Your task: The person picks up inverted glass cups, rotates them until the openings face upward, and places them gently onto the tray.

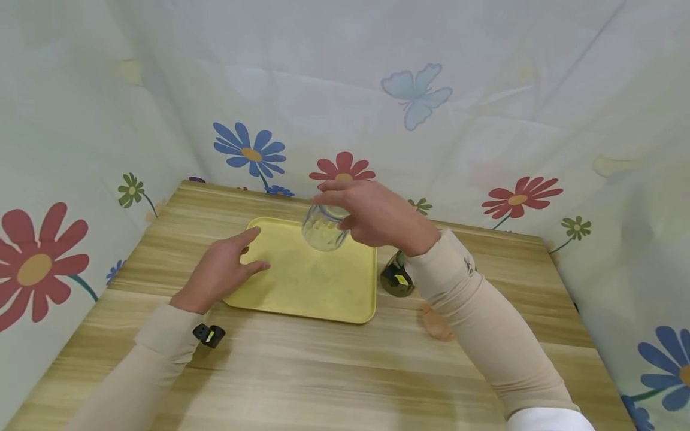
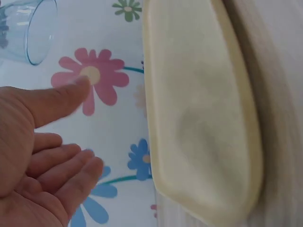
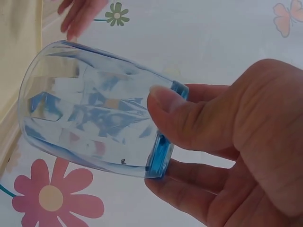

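Yellow tray (image 1: 307,287) (just one) lies below one held cup (image 1: 321,232).

beige sleeves (image 1: 496,326) | white right upper sleeve (image 1: 550,420) | black left-wrist device (image 1: 215,336)

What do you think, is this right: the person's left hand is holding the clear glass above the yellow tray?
Not the left hand; the right hand is holding the clear glass above the yellow tray, as the head view shows.
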`<act>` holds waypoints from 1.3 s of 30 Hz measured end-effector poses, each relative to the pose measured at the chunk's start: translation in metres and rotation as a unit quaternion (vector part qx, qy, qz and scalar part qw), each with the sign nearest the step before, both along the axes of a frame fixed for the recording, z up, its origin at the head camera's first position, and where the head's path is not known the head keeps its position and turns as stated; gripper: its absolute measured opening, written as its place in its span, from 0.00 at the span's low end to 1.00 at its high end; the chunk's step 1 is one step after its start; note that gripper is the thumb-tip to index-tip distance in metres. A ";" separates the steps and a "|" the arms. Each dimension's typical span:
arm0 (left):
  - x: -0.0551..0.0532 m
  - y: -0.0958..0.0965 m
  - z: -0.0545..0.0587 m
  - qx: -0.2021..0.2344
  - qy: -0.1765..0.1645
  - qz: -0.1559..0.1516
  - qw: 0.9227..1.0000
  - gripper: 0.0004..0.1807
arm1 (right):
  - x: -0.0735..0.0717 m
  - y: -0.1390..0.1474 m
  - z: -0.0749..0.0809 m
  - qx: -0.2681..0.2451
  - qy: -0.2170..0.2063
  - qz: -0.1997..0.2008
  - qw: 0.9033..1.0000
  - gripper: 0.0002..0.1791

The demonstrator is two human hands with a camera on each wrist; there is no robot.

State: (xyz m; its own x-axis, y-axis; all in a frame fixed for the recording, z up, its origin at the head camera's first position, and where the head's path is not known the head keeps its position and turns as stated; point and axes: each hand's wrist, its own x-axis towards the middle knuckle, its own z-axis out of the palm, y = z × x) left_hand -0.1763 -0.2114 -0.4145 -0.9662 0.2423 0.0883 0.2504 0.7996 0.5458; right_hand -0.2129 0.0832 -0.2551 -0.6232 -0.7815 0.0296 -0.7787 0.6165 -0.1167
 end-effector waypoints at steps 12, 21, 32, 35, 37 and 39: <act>-0.016 0.048 0.019 0.052 0.016 -0.044 0.998 0.57 | 0.004 0.002 -0.004 -0.024 0.000 -0.018 1.000 0.33; -0.021 0.065 0.022 0.098 0.022 -0.053 0.994 0.64 | 0.004 0.003 -0.010 -0.058 0.016 -0.006 0.998 0.31; -0.022 0.066 0.020 0.169 0.098 -0.041 0.980 0.54 | 0.008 0.008 -0.010 -0.092 0.007 -0.012 0.996 0.32; -0.021 0.064 0.021 0.183 0.112 -0.038 0.976 0.52 | 0.008 0.009 -0.011 -0.104 0.006 -0.006 0.995 0.32; -0.020 0.063 0.021 0.190 0.119 -0.037 0.974 0.51 | 0.008 0.010 -0.012 -0.112 0.001 -0.004 0.994 0.32; -0.019 0.062 0.022 0.195 0.125 -0.037 0.972 0.50 | 0.009 0.012 -0.014 -0.124 -0.006 -0.003 0.992 0.32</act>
